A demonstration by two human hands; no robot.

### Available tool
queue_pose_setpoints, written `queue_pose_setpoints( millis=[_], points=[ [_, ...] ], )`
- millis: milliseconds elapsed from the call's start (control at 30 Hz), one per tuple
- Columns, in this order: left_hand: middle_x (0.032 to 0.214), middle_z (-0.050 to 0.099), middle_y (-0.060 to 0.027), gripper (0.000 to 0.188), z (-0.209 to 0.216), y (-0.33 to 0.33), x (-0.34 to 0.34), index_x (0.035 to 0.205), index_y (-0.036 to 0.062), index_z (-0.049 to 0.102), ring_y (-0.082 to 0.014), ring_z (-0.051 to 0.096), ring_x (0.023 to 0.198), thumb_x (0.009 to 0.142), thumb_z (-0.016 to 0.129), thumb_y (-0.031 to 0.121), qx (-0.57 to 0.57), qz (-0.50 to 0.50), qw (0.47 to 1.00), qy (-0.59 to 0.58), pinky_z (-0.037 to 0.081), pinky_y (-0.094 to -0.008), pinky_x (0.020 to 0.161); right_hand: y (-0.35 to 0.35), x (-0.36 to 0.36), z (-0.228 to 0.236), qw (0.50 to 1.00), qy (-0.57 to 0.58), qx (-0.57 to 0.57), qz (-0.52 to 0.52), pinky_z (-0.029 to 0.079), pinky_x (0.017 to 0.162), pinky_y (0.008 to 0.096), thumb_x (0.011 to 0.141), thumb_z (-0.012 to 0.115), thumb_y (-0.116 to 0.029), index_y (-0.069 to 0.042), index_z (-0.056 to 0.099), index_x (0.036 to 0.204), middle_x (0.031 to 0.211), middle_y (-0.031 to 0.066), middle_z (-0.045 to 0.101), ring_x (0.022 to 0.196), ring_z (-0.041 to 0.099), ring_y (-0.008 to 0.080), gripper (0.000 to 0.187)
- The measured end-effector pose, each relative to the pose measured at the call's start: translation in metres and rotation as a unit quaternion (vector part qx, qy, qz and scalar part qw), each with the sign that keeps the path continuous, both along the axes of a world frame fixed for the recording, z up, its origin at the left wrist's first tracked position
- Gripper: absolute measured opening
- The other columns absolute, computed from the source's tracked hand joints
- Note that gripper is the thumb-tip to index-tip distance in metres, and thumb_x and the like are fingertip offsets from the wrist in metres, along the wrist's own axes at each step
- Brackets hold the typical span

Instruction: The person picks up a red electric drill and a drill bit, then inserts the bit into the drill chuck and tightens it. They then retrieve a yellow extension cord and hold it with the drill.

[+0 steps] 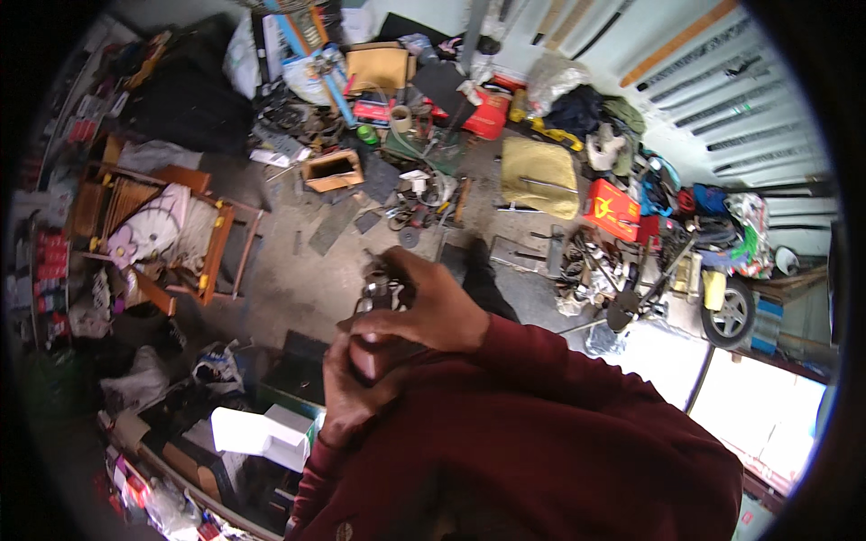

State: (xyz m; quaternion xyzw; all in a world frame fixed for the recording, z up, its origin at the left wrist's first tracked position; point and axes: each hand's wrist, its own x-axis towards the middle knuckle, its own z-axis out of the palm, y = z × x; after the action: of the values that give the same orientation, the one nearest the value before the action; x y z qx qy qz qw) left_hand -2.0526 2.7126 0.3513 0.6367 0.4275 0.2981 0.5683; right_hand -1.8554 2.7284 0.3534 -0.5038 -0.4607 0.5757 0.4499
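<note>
Both hands meet close to the chest, above a cluttered concrete floor [298, 279]. The right hand [433, 307] curls over a small dark metal part [377, 290] with shiny, knobby edges, gripping it from above. The left hand [354, 379] is closed beneath it, fingers folded in, touching the right hand. Dark red knitted sleeves [541, 406] cover both arms. A wooden chair [194, 239] with a pale cushion stands to the left.

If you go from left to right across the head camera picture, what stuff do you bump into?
Wooden chair → open wooden box → yellow cushion → red box → small wheel.
</note>
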Motion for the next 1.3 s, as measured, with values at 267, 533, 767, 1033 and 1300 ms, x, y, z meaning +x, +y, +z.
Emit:
queue_pose_setpoints(
  millis=[267, 533, 767, 1033, 1300],
  points=[
    [0.112, 0.061, -0.0055, 0.071, -0.007, -0.007, -0.004, 0.134, 0.0056, 0.049, -0.0153, 0.058, 0.102, 0.07, 0.081, 0.007, -0.077, -0.009, 0.996, -0.049, 0.048, -0.0332, 0.096, 0.0, 0.012, 0.01, 0.975, 0.219, -0.006, 0.025, 0.053, 0.082, 0.0261, 0.102, 0.062, -0.021, 0.002, 0.056, 0.133, 0.112, 0.0107, 0.073, 0.087, 0.064, 0.01, 0.039],
    [0.104, 0.069, -0.0109, 0.068, -0.014, -0.012, -0.008, 0.124, 0.0055, 0.056, -0.0236, 0.068, 0.095, 0.064, 0.088, 0.011, -0.061, -0.001, 0.997, -0.052, 0.051, -0.0379, 0.091, 0.03, 0.01, 0.022, 0.953, 0.271, 0.022, -0.13, 0.043, 0.077, 0.0295, 0.11, 0.038, -0.049, 0.003, 0.063, 0.116, 0.1, 0.0116, 0.064, 0.079, 0.052, 0.0148, 0.059],
    [0.111, 0.067, -0.0111, 0.072, -0.014, -0.011, -0.013, 0.126, 0.0064, 0.056, -0.0259, 0.065, 0.104, 0.063, 0.09, 0.014, 0.009, -0.004, 1.0, 0.003, 0.046, -0.0391, 0.097, 0.034, -0.004, 0.027, 0.969, 0.238, 0.025, -0.063, 0.044, 0.08, 0.0276, 0.11, 0.037, -0.051, 0.003, 0.064, 0.119, 0.097, 0.0072, 0.061, 0.084, 0.053, 0.0131, 0.061],
    [0.114, 0.065, -0.0103, 0.073, -0.018, -0.013, -0.016, 0.128, 0.0075, 0.056, -0.0254, 0.063, 0.107, 0.064, 0.09, 0.014, 0.041, -0.012, 0.999, 0.028, 0.045, -0.0397, 0.097, 0.027, -0.009, 0.023, 0.984, 0.176, -0.007, -0.009, 0.049, 0.081, 0.0269, 0.11, 0.042, -0.047, 0.0, 0.07, 0.111, 0.095, 0.0064, 0.069, 0.085, 0.06, 0.0116, 0.055],
    [0.109, 0.067, -0.0091, 0.069, -0.021, -0.011, -0.017, 0.127, 0.0058, 0.055, -0.0226, 0.066, 0.101, 0.067, 0.088, 0.012, -0.044, -0.005, 0.999, -0.022, 0.049, -0.0375, 0.094, 0.029, -0.004, 0.014, 0.976, 0.211, -0.045, 0.035, 0.054, 0.089, 0.0313, 0.109, 0.047, -0.042, 0.004, 0.068, 0.114, 0.103, 0.0115, 0.073, 0.097, 0.068, 0.0162, 0.05]
  ],
)
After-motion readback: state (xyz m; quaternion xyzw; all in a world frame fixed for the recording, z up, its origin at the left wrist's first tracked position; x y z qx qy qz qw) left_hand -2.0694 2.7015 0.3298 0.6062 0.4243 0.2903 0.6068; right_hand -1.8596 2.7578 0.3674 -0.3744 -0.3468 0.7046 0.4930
